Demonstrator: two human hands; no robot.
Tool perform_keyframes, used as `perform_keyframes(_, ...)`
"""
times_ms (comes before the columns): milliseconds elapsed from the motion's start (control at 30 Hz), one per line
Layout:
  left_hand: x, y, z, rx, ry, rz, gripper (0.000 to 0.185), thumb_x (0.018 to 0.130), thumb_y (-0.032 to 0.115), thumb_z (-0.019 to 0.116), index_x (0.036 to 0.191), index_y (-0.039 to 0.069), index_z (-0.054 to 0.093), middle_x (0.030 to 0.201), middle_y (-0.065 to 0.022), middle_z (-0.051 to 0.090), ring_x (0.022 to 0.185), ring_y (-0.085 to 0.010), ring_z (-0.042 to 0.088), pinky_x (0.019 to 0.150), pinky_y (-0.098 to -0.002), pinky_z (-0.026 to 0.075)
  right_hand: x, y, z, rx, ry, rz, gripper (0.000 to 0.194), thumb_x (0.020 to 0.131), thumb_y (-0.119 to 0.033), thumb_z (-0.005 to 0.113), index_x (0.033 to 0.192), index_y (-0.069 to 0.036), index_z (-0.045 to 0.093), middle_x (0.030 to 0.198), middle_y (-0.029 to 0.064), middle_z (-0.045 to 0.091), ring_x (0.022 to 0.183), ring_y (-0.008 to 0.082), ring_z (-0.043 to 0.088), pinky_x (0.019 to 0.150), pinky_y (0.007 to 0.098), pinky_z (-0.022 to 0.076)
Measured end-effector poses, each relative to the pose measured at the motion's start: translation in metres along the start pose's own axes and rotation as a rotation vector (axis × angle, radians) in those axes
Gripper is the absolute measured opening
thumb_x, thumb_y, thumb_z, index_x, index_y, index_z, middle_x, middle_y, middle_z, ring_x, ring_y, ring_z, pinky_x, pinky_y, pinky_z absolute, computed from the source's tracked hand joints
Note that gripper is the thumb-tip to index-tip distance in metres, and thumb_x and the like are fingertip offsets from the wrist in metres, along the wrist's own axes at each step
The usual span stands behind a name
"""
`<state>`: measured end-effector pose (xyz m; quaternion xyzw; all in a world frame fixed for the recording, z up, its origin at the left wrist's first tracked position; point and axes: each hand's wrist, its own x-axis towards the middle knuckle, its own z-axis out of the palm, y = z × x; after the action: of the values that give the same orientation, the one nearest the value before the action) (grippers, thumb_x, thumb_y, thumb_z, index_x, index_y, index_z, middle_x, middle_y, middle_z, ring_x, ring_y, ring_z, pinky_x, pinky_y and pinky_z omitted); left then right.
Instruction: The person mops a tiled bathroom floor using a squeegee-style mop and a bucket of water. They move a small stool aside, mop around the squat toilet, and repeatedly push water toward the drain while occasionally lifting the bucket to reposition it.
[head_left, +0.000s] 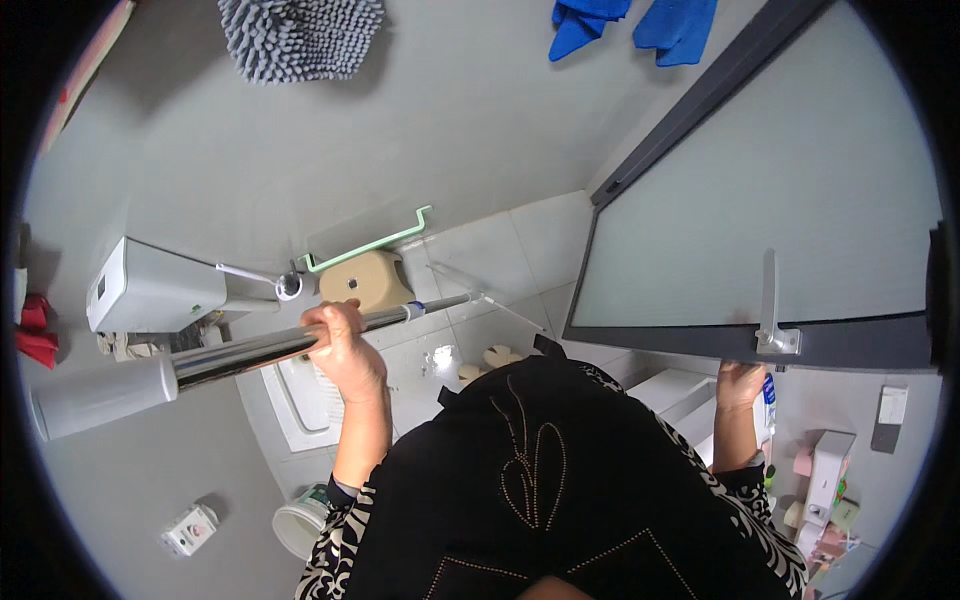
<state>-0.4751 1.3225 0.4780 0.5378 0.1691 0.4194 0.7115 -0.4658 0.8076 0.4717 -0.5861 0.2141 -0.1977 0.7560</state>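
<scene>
My left hand (343, 349) is closed round the shiny metal pole of a floor squeegee (386, 318). The pole's thick white handle end (105, 396) points to the far left, and its thin white blade (514, 312) lies low over the tiles. On the right, my right hand (741, 386) touches the edge of a grey-framed frosted glass door (757, 225), just below the silver lever handle (771, 322). The fingers of this hand are partly hidden behind the door frame, so its grip cannot be made out.
A beige plastic stool (364, 281) stands by the wall under a green rail (367, 246). A squat toilet (300, 405), a white bucket (300, 521) and a white cistern (161, 289) are at the left. Slippers (499, 355) lie near my feet. Shelves with toiletries (829, 480) are at the right.
</scene>
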Motion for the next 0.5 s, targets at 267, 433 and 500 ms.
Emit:
perform_keyframes(267,-0.001,-0.038,0.055,-0.095,-0.247,-0.102,0.019,0.087,0.019,0.057,0.08,0.01,0.042,0.061,-0.002,0.042,0.058,-0.0134,0.04,0.08,-0.0379,0.04,-0.051,0.088,-0.002,-0.504,0.062,0.914,0.026,0.086,-0.023,0.051,0.103,-0.004,0.056,0.093,0.0133,0.058,0.08,0.022,0.059,0.066,0.0348,0.0476)
perform_keyframes(433,-0.01,-0.069,0.092,-0.147,-0.524,-0.142,0.018,0.084,0.01,0.059,0.077,0.008,0.042,0.069,-0.0029,0.047,0.067,-0.014,0.046,0.092,-0.0411,0.038,-0.047,0.134,0.16,-0.906,-0.926,0.016,0.059,0.074,-0.024,0.063,0.126,-0.003,0.043,0.12,0.0205,0.051,0.087,0.0266,0.061,0.079,0.0355,0.0477)
perform_keyframes(500,-0.011,-0.077,0.107,-0.147,-0.652,-0.147,0.018,0.082,0.01,0.06,0.077,0.008,0.043,0.071,-0.0033,0.047,0.07,-0.0148,0.047,0.094,-0.0418,0.037,-0.043,0.15,0.226,-0.839,-0.937,-0.299,0.059,0.073,-0.026,0.065,0.124,-0.006,0.044,0.113,0.0203,0.052,0.084,0.0297,0.061,0.077,0.0369,0.049)
